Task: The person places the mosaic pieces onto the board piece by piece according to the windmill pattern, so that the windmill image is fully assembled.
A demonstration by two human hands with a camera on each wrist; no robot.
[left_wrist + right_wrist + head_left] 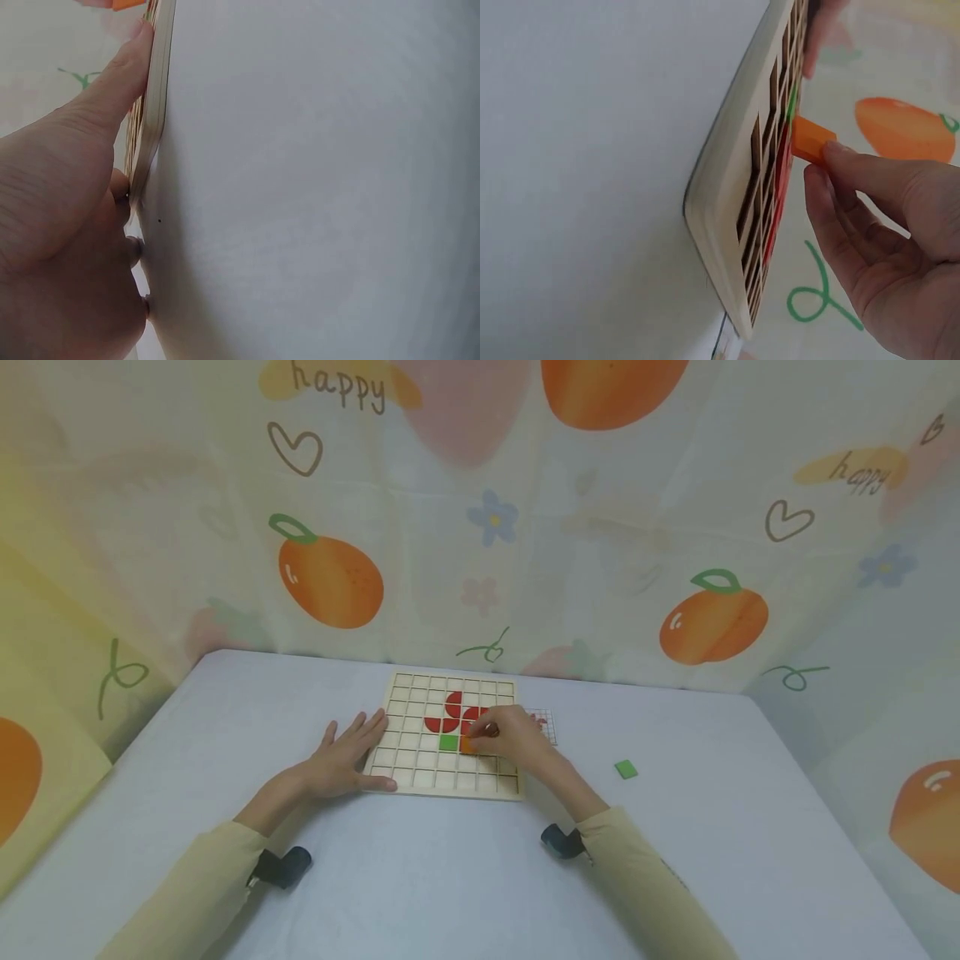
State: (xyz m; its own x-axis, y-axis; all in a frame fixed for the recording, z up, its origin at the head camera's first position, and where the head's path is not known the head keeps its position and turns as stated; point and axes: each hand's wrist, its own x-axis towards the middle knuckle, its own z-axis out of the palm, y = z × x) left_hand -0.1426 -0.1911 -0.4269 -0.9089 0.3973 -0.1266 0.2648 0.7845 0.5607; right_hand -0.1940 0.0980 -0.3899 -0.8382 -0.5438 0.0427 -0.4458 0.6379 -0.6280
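A pale wooden grid board (pixel 450 792) lies on the white table. Several red rounded pieces (pixel 453 703) and one green square tile (pixel 448 742) sit in its cells. My right hand (pixel 519 739) pinches an orange tile (pixel 811 139) between thumb and fingertips, over the cell just right of the green tile. In the right wrist view the orange tile stands tilted, its lower edge at the board's surface. My left hand (pixel 341 764) rests along the board's left side with fingers spread, its thumb (pixel 124 79) on the near left corner.
A small printed grid card (pixel 551 727) with a red pattern lies right of the board, partly hidden by the right hand. Farther right is a loose green tile (pixel 626 769). A fruit-patterned curtain (pixel 480 552) hangs behind the table.
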